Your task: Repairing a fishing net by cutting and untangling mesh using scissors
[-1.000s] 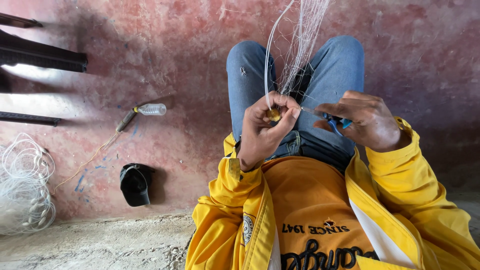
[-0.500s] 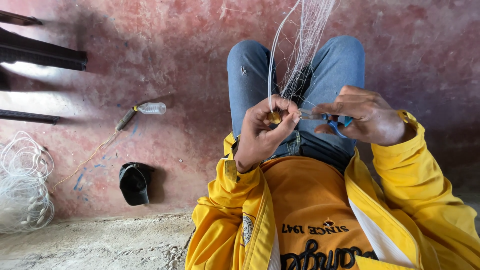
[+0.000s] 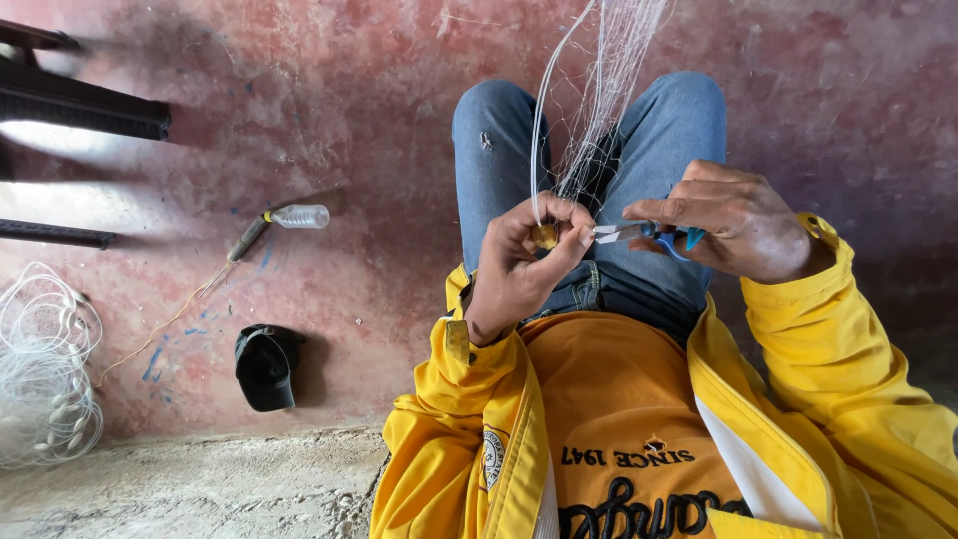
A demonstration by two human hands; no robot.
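Pinching a small, rounded yellowish float (image 3: pixel 545 236) between thumb and fingertips, the left hand (image 3: pixel 519 268) is closed tight around it, just above the lap. Fine white fishing net (image 3: pixel 609 90), thin translucent mesh with a thicker white edge cord, rises from the float up between the knees and out of the top of the view. Right hand (image 3: pixel 733 225): curled around small scissors (image 3: pixel 644 232) with blue loop handles and short silvery blades; blade tips sit just beside the float, whether touching the cord cannot be told. Blue denim jeans (image 3: pixel 499 150) under the net; glossy yellow jacket sleeves frame both wrists. Floor (image 3: pixel 349 120): rough, mottled red concrete. Well apart on it: clear plastic bottle (image 3: pixel 297 216) tied to a dark stick, black cap (image 3: pixel 265 365), coiled white line with pale floats (image 3: pixel 40 369) at the edge.
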